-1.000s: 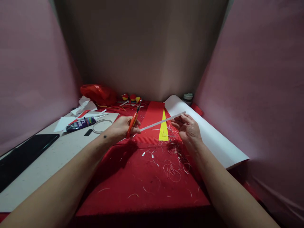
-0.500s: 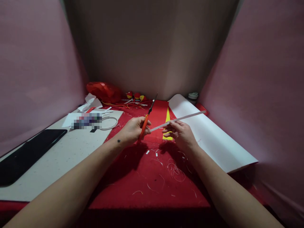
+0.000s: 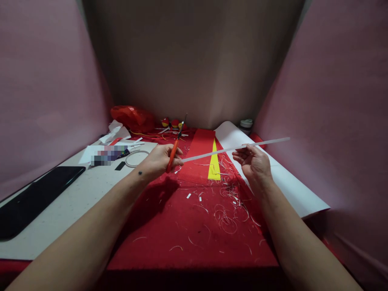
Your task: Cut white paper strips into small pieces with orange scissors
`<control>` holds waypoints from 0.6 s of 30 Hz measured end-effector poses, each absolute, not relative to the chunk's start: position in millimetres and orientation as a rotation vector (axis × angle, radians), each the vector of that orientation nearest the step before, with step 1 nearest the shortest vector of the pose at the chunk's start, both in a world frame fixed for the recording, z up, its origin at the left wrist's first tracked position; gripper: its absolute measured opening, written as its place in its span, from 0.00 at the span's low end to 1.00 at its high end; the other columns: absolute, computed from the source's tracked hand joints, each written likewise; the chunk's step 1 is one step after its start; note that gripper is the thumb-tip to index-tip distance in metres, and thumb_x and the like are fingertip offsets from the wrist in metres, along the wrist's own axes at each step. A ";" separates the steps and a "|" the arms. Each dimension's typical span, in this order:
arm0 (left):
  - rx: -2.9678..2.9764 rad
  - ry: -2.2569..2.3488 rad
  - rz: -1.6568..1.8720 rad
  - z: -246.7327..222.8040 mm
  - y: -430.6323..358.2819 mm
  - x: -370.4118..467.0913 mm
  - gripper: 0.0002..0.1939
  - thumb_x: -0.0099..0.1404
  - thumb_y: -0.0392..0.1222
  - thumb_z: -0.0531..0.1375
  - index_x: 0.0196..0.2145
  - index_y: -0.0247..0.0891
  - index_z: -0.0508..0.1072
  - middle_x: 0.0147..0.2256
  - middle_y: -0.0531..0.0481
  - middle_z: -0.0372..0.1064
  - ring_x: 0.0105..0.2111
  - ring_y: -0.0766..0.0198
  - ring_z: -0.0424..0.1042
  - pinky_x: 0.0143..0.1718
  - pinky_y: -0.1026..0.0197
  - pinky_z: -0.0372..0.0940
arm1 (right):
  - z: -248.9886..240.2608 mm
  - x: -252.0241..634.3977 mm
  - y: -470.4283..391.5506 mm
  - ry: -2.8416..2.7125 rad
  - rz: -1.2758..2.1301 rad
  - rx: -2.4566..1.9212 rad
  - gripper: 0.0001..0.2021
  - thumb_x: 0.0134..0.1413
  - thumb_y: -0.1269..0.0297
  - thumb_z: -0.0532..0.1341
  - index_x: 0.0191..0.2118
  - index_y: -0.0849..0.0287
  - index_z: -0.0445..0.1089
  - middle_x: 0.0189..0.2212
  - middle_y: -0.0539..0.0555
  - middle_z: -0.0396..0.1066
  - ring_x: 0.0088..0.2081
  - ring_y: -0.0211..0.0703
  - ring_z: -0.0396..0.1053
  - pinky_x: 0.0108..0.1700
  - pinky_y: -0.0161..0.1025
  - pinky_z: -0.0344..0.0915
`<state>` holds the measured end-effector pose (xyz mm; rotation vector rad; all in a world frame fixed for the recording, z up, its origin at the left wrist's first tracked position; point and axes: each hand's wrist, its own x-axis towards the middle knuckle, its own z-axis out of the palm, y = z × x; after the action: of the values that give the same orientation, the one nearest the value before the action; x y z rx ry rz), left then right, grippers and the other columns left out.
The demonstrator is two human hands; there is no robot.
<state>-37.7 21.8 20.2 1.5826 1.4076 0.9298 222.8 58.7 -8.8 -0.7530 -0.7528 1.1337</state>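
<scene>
My left hand [image 3: 159, 159] is closed around scissors [image 3: 173, 151] with orange handles, their dark blades pointing up and away. Between the fingertips of that same hand is the near end of a thin white strip [image 3: 203, 155]. The strip runs rightward, slightly rising, across to my right hand [image 3: 256, 162], which pinches it partway along; its far end sticks out beyond the fingers. Below the strip lie red corrugated paper [image 3: 198, 151] and a yellow piece [image 3: 214, 169] on the red cloth [image 3: 182, 242].
A grey board [image 3: 91, 206] at left carries a black phone-like slab [image 3: 39, 198] and a cable loop [image 3: 127, 159]. A large white sheet [image 3: 287, 190] lies at right. Thread scraps [image 3: 226, 218] litter the cloth. Behind are a red plastic bag [image 3: 133, 117], small red-yellow figures [image 3: 175, 123] and a lidded jar [image 3: 246, 124].
My right hand has slid rightward along the strip, and more of the strip shows between the hands. My left hand has shifted a little left with the scissors.
</scene>
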 end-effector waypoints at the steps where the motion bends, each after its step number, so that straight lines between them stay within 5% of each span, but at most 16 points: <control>1: 1.593 1.409 0.937 22.4 20.5 -37.9 0.12 0.48 0.35 0.63 0.31 0.33 0.65 0.17 0.56 0.62 0.14 0.73 0.58 0.16 0.67 0.52 | -8.3 224.1 59.1 -0.741 1.128 -0.757 0.04 0.45 0.72 0.53 0.26 0.62 0.64 0.16 0.51 0.69 0.20 0.40 0.70 0.22 0.35 0.66; 12: 1.588 1.397 0.962 27.9 19.3 -46.1 0.12 0.48 0.35 0.61 0.32 0.34 0.65 0.20 0.54 0.64 0.15 0.73 0.59 0.16 0.66 0.53 | -6.0 235.2 63.4 -0.630 1.083 -0.782 0.04 0.44 0.71 0.54 0.24 0.62 0.64 0.15 0.50 0.68 0.19 0.37 0.69 0.23 0.33 0.66; 18: 1.589 1.391 1.009 30.4 10.9 -34.4 0.11 0.48 0.33 0.61 0.31 0.32 0.66 0.17 0.55 0.63 0.15 0.72 0.60 0.16 0.67 0.53 | -7.1 215.3 52.0 -0.814 1.262 -0.755 0.11 0.45 0.58 0.59 0.31 0.60 0.64 0.22 0.51 0.69 0.22 0.39 0.70 0.23 0.35 0.66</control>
<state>-34.4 10.9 30.4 1.5894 1.3913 1.0093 215.3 52.0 -7.1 -0.7548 -0.8135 1.2618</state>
